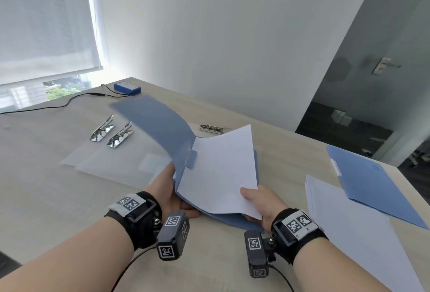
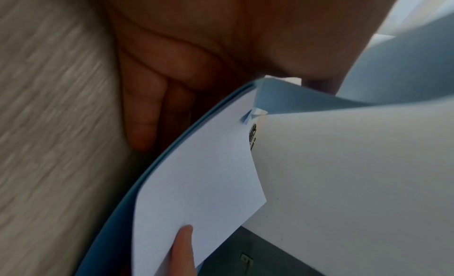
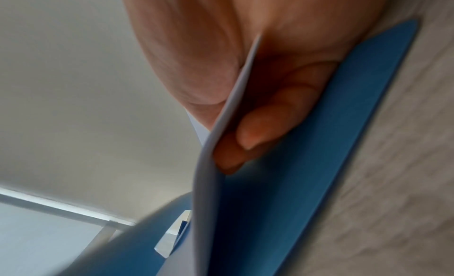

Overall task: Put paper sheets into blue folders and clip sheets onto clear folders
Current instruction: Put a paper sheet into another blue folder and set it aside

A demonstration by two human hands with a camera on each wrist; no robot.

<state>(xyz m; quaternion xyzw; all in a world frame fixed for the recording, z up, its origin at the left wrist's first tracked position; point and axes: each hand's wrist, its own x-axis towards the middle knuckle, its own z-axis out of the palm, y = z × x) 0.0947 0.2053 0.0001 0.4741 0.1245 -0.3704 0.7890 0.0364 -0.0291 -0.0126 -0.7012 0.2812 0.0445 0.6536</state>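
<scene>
A blue folder [image 1: 158, 126] lies open at the middle of the table, its front cover raised and bowed toward the back left. My left hand [image 1: 173, 182] holds that cover at its near edge, with fingers [image 2: 145, 113] running under it along the table. A few white paper sheets [image 1: 221, 170] lie curved inside the folder. My right hand [image 1: 250, 201] pinches their near corner, thumb on top and fingers [image 3: 258, 136] beneath, above the folder's back cover [image 3: 319, 144]. Clear folders [image 1: 111, 163] lie flat to the left.
Two metal clips [image 1: 102, 128] rest on the clear folders' far end, a third clip [image 1: 214, 128] behind the open folder. A second blue folder [image 1: 377, 189] lies on a stack of white sheets [image 1: 356, 233] at the right. A blue box [image 1: 127, 88] with a cable sits at the back.
</scene>
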